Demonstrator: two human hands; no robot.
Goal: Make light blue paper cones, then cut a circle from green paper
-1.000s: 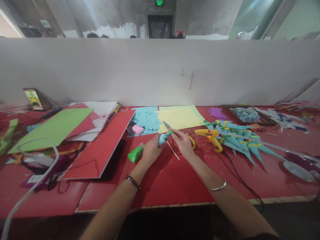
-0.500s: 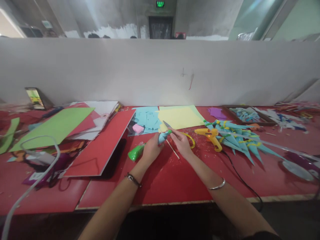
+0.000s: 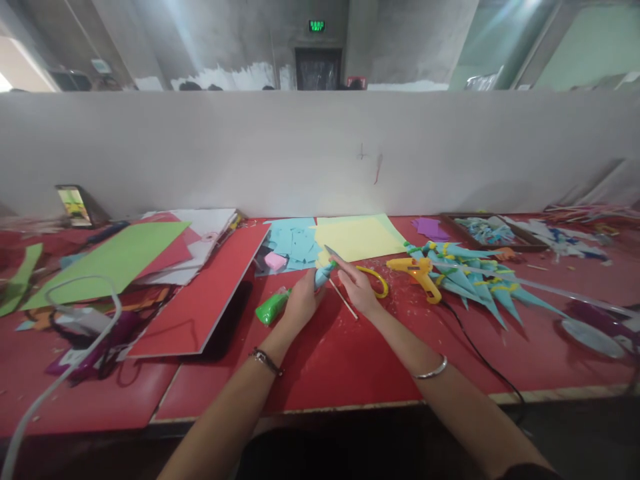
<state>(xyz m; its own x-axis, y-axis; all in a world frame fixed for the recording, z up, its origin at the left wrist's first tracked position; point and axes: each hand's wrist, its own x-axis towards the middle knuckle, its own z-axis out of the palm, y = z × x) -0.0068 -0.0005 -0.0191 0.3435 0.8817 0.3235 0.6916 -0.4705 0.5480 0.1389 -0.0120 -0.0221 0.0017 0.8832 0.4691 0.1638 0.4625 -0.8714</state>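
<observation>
My left hand [image 3: 301, 299] is closed round a small light-blue paper piece [image 3: 322, 275] with a green tip. Close against that tip, my right hand [image 3: 359, 288] has its fingers closed on a thin, pointed grey tool [image 3: 332, 253]. A green bag [image 3: 271, 308] lies to the left of my left hand. Between the hands and below them is a thin wooden stick [image 3: 345, 299]. Behind the hands lie light-blue paper pieces [image 3: 295, 240] and a pale yellow sheet [image 3: 357, 237]. A yellow ring-shaped item [image 3: 381, 283] rests beside my right hand.
To the right are a yellow glue gun [image 3: 417, 275] with a black cord, several blue paper cones [image 3: 480, 283] and a brown tray [image 3: 530, 244]. A large red board [image 3: 200, 300] and a green sheet [image 3: 115, 260] lie left. A white partition [image 3: 225, 153] stands behind.
My right hand has shifted slightly at the green tip, its fingers looking straighter. The whole view has tilted up a little. My left hand still holds the blue piece.
</observation>
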